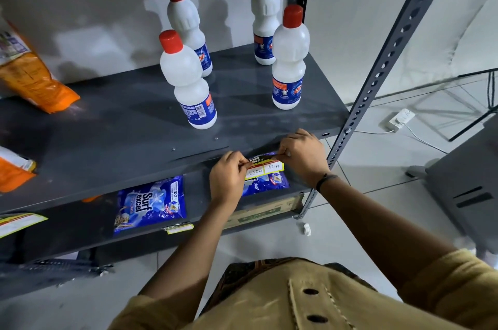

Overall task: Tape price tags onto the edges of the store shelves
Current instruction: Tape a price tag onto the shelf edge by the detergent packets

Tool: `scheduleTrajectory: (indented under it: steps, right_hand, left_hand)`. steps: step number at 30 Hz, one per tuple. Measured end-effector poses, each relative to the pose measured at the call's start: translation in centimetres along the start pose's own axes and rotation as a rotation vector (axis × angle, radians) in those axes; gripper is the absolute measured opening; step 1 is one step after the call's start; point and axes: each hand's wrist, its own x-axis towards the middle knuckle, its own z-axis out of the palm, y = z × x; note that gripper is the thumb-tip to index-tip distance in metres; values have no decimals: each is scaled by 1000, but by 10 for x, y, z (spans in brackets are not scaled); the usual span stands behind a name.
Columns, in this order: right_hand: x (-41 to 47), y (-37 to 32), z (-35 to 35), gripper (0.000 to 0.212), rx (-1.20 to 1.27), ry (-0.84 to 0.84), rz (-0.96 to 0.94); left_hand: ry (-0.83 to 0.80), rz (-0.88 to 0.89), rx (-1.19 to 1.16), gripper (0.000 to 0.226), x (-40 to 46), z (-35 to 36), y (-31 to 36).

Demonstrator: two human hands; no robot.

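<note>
We hold a price tag (264, 167) against the front edge of the grey metal shelf (140, 124), near its right corner beside the slotted upright (377, 71). Our left hand (227, 180) pinches the tag's left end between thumb and fingertips; our right hand (303, 155) pinches the upper right end the same way, fingers closed on the paper. The tag looks a thin, light strip that will bend or curl easily, so we judge the two ends the sensible places to hold it flat while tape goes on; whether tape is already there we cannot tell. Its dark top band reads in part "PER" and "KET"; below, two white boxes carry handwritten "160" and "80".

On the shelf stand four white bottles (187, 79) with red caps and blue labels, their brand too small to read. At the left edge lie orange packets (35, 73). On the shelf below, a blue sachet (151, 204) reads "Surf excel", and another tag (179, 227) sits on that shelf's front edge.
</note>
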Motion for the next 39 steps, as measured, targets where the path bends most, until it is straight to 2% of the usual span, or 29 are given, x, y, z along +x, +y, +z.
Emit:
scheduleTrajectory:
  steps: [9, 18, 24, 28, 34, 39]
  right_hand:
    - [11, 3, -15, 21, 217, -90, 133]
    - [20, 4, -18, 22, 235, -136, 155]
    - [20, 4, -16, 21, 225, -141, 149]
    - [20, 4, -16, 21, 205, -133, 147]
    - [21, 5, -16, 21, 191, -123, 139]
    - [22, 6, -15, 20, 174, -113, 119]
  left_hand:
    - [53, 10, -55, 15, 5, -8, 9]
    - [61, -86, 49, 12, 14, -13, 20]
    - [60, -70, 112, 14, 14, -13, 23]
    - [61, -11, 205, 11, 16, -12, 25]
    - [-32, 154, 300, 26, 25, -12, 34]
    - [-57, 210, 326, 9, 37, -11, 41]
